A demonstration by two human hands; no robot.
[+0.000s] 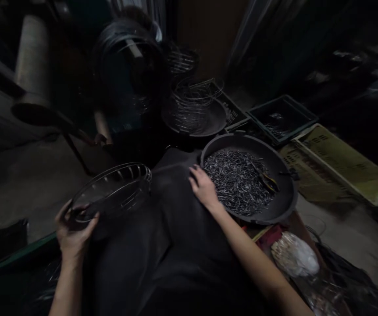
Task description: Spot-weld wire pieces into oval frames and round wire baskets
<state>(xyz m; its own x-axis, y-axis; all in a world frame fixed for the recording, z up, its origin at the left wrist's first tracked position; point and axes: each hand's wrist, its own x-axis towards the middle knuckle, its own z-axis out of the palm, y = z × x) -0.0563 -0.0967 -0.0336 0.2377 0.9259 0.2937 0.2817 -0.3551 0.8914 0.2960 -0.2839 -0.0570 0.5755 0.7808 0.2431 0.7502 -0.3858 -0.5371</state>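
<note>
In the head view, a round wire frame (118, 190) is held at its left end by the left hand (75, 230), its grip pinched around the wire, beside dark cloth (176, 197). The right hand's (204, 186) grip is loosely spread at the left edge of a dark pan (287, 195); whether the rim is touched cannot be told. Small metal pieces (235, 184) and yellow-handled pliers (268, 182) are contained in the pan.

I could pass over the dark cloth (176, 197) left of my right hand (204, 186), until the wire frame (119, 189); rightward, the pan (283, 193) blocks.
</note>
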